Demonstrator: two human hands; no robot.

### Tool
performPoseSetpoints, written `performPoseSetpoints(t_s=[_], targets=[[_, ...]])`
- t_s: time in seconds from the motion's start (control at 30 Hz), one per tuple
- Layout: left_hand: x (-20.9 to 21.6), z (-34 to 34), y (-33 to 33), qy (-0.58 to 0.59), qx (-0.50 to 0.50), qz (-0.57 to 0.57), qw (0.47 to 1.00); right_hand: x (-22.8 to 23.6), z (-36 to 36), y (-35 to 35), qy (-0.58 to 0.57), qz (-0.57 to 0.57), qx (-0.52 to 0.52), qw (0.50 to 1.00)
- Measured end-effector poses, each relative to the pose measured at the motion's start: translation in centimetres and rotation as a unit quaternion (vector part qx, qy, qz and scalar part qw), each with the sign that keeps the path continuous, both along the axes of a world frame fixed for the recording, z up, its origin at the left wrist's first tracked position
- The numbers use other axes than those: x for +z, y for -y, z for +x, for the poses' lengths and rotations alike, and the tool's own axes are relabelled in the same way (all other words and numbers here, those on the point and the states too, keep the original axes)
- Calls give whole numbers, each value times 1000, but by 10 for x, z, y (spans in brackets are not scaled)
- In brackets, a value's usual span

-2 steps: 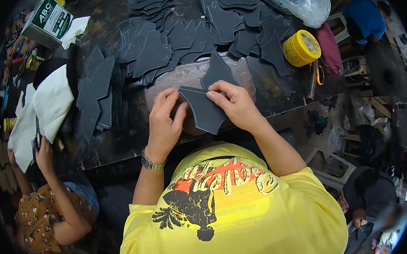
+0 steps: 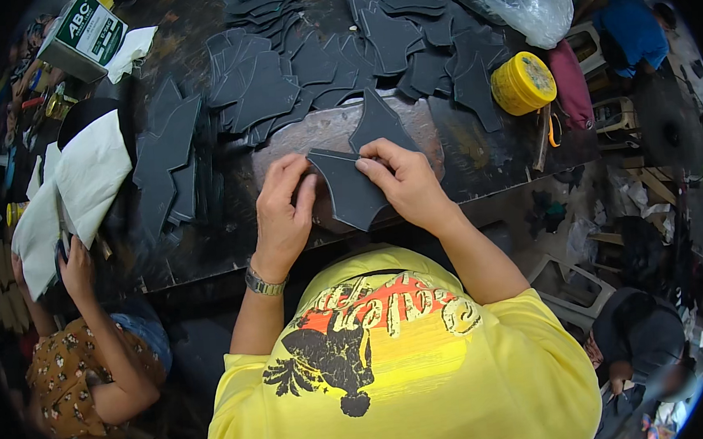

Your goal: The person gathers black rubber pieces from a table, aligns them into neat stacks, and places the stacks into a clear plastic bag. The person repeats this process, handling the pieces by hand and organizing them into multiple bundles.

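Centrally in the frame, a dark cut piece (image 2: 352, 195) is held up between the two hands, near the front edge of the table (image 2: 491, 159). The left hand (image 2: 283, 212) is at its upper left corner: the fingertips meet that corner, and the thumb stands close to the left edge. Whether this thumb presses on the piece cannot be told. The right hand (image 2: 405, 181) is closed on the upper right corner, thumb on the near face, fingers curled at the edge. The hands are apart, with the upper edge of the piece spanning the gap; its pointed lower end hangs free below both. A narrow band runs along the upper edge; whether it is a fold or a second layer is unclear.

Just beyond the right hand, a second dark piece (image 2: 377, 118) lies on a brown slab (image 2: 288, 142), partly hidden by the fingers. Overlapping piles of similar pieces (image 2: 263, 94) occupy the upper middle of the frame, and a further stack (image 2: 166, 156) lies left of centre. At upper right are a yellow tub (image 2: 522, 84) and a clear plastic bag (image 2: 516, 0). At far left, a co-worker holds white sheeting (image 2: 97, 161).
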State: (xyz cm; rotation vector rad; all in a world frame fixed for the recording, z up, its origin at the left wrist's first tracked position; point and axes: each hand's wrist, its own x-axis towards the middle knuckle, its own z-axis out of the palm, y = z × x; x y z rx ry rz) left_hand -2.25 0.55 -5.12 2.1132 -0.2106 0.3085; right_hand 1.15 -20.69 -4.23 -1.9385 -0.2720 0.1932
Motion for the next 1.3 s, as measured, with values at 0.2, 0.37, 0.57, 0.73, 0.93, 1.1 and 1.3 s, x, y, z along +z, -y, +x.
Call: performPoseSetpoints(t_s=[0.2,0.37,0.57,0.73,0.93,1.1,1.3], targets=[[-24,-2,-4,54,70,-85,992,2,6,-12,179,-24,-9,983],[-24,-4,-3,75,29,48,996,-10,34,10,308,-140,-114,934],[-26,-3,1,28,56,191,980,-29,36,11,296,-326,-93,893],[-31,-2,0,1,52,146,988,-29,37,9,285,-361,-98,883],[-33,-9,-5,22,11,62,998,-30,40,10,291,-385,-96,871],[-33,-9,-8,24,7,24,999,-31,41,12,279,-374,-96,879],[-35,-6,-9,31,22,-19,999,-32,44,13,281,-361,-96,884]])
